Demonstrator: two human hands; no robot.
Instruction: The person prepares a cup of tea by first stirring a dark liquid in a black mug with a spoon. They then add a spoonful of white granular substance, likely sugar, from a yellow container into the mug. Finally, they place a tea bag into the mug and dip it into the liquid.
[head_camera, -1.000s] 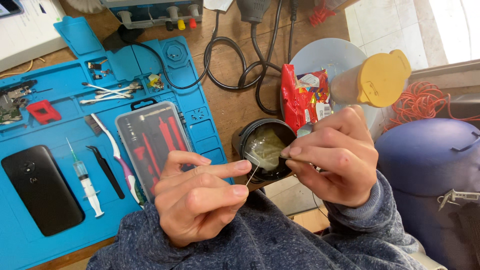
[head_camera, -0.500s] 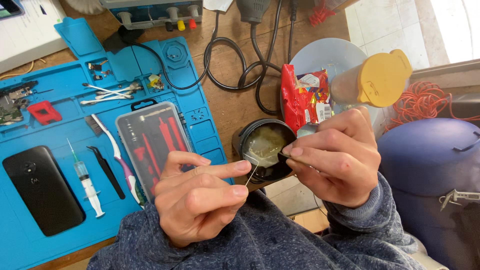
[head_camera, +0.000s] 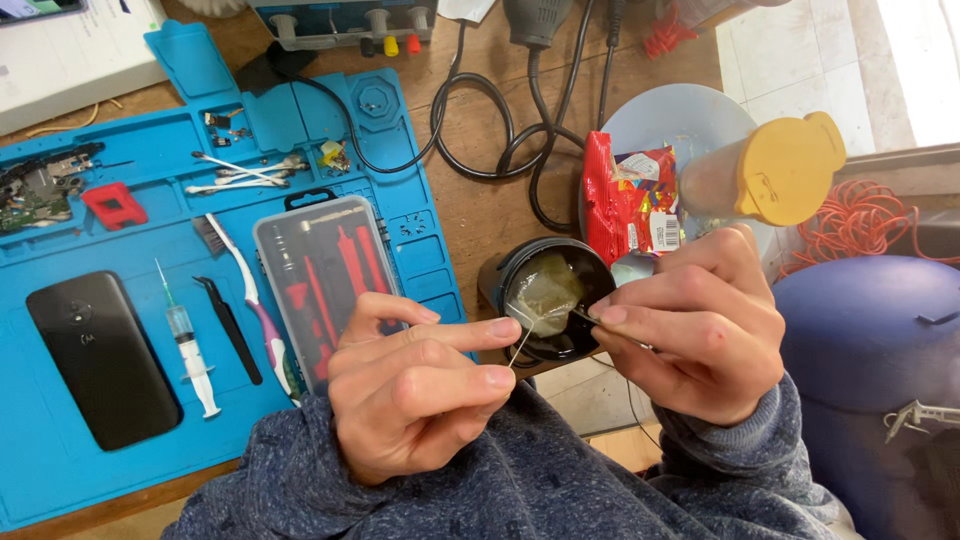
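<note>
The thin stick pinched between both hands is perhaps a swab, too small to tell.

Left hand and right hand — fingertips pinched, nearly meeting

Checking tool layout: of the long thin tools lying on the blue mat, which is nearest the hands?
The white-and-purple toothbrush, lying beside the clear tool case. The black tweezers and syringe lie farther from the left hand.

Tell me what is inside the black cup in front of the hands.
The black cup holds a wet tea bag lying against its inner wall. Its string runs to the left hand. The right hand covers part of the rim; any liquid beneath cannot be seen.
</note>
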